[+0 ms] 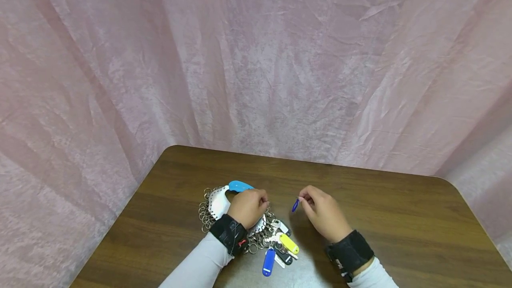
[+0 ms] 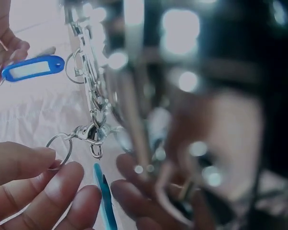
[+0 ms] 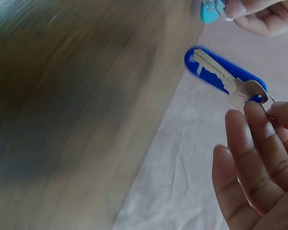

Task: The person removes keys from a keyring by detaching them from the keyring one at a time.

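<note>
My right hand (image 1: 326, 214) has thumb and index pinching the small split ring of a blue key tag (image 2: 33, 68), other three fingers pretty much stretched out. The tag pokes out past those fingertips, off to the left and a bit toward my near side, up above the wooden table (image 1: 400, 217). One silver key (image 3: 242, 93) hangs on it, lying along the tag's face.

My left hand (image 1: 249, 208) sits over the far right part of a crescent-shaped metal plate (image 1: 218, 202), with thumb and finger pinching a bare key ring (image 2: 70, 149). That ring sits right between the fingertips and hooks onto a swivel clasp (image 2: 86, 133). The two hands are apart, so tag and bare ring aren't touching.

Count time: one plate, with one blue handle (image 1: 240, 186) at its far side. Key tags, I get five: two blue (one in my fingers, the second blue tag (image 1: 269, 262) on the near side of the pile), one yellow tag (image 1: 289, 243) to the right of that, and two dark ones, a near black tag (image 1: 285, 258) and a farther dark tag (image 1: 284, 228). Rings fringe the plate, way too many and too tangled to count. Same with the keys in the pile, can't tell how many.
</note>
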Motion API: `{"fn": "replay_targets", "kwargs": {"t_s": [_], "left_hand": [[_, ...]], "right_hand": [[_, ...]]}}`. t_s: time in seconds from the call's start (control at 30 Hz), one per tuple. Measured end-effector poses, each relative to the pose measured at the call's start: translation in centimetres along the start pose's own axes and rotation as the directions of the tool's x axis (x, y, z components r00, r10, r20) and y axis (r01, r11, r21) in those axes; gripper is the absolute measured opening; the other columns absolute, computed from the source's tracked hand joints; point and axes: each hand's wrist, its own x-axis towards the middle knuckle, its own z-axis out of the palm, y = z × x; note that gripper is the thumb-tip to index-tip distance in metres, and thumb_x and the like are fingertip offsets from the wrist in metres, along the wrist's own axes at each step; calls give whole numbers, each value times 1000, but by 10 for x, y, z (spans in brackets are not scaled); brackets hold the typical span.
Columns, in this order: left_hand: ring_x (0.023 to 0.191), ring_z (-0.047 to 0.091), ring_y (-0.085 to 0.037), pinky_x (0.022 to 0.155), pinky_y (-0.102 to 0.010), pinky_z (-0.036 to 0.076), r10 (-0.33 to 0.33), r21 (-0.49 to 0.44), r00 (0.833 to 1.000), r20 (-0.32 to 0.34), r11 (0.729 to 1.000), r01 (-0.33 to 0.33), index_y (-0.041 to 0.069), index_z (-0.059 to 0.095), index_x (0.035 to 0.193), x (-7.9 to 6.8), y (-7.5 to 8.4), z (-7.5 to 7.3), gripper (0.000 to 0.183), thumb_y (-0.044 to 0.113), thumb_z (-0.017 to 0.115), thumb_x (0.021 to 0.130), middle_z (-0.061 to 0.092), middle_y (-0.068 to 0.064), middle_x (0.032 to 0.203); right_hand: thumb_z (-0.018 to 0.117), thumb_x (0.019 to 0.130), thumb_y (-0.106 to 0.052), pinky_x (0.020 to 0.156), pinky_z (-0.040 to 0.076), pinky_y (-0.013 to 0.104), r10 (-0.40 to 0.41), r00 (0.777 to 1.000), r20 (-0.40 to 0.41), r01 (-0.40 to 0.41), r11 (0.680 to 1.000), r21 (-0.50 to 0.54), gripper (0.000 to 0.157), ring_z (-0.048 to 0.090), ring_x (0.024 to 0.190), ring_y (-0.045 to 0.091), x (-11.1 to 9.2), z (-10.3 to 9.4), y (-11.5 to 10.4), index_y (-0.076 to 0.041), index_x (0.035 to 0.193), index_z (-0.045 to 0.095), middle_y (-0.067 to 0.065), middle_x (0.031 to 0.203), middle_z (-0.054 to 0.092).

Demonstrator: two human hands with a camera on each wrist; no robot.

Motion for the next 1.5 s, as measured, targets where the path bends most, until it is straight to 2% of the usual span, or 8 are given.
{"fn": "replay_targets", "kwargs": {"t_s": [0.23, 0.67, 1.0, 1.23, 1.5], "left_hand": [[56, 50, -5, 48, -26, 41, -45, 0, 999, 23, 999, 45, 20, 63, 78, -2, 0, 1, 10, 24, 69, 85, 54, 13, 63], [53, 49, -5, 46, -26, 39, -58, -22, 998, 22, 998, 59, 20, 62, 77, -3, -1, 2, 11, 22, 69, 85, 53, 12, 61], [52, 48, -5, 46, -25, 39, -65, -36, 997, 34, 997, 67, 20, 63, 79, -2, -2, 2, 10, 23, 68, 86, 53, 12, 61], [53, 49, -5, 47, -25, 40, -58, -33, 997, 41, 998, 59, 20, 63, 79, -1, -1, 0, 10, 23, 69, 85, 53, 12, 62], [52, 48, -5, 46, -25, 39, -60, -32, 998, 25, 998, 61, 19, 63, 79, -2, -1, 0, 9, 22, 69, 85, 52, 12, 61]], "right_hand": [[67, 88, -12, 60, 49, 27, 5, 1000, 15, -4, 998, -60, 10, 54, 73, 3, -9, -15, 10, -18, 91, 58, -11, 83, 56], [67, 86, -8, 58, 49, 31, 29, 999, -36, -33, 991, -132, 13, 55, 72, 7, -34, -46, 41, -15, 89, 58, -8, 83, 57], [66, 87, -7, 61, 50, 37, 125, 990, -59, -133, 974, -184, 11, 56, 74, 12, -58, -78, 62, -14, 92, 58, -5, 84, 58], [64, 88, -7, 62, 49, 42, 191, 979, -68, -201, 958, -204, 9, 58, 75, 17, -75, -103, 67, -12, 93, 58, -1, 84, 60], [63, 90, -10, 62, 49, 44, 265, 963, -38, -267, 936, -230, 7, 59, 76, 21, -90, -124, 67, -11, 95, 58, 1, 85, 61]]}}
